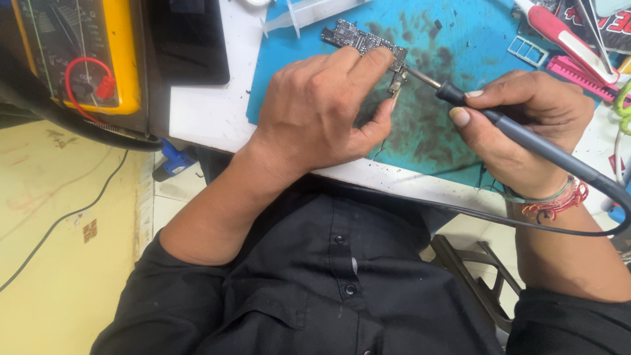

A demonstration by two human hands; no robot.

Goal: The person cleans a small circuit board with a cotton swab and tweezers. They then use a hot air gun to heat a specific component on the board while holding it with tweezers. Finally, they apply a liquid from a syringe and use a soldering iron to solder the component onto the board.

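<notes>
White worktop [204, 112] fills the upper part of the view, with a pale yellow floor below it on the left. At the far left stands a yellow multimeter [79, 52] with a red lead looped across its face, and beside it lies a black slab-shaped device [190, 39]. Further right a stained blue work mat [453, 39] covers the worktop, and a clear plastic syringe [309, 13] lies at its top edge.

On the mat lies a small dark circuit board [361, 41]. The left hand [315, 112] rests over the board's near end, index fingertip pressing down on it and thumb tucked under beside it, so its grip is closed onto the board. Just right of that fingertip, the metal tip of a soldering iron [513, 135] meets the board's edge. The right hand [526, 131] holds the iron's dark grey handle like a pen, grip narrow around it, just beside the board. At the far right lie a red-handled tool [559, 33] and a pink plastic strip [578, 71].
</notes>
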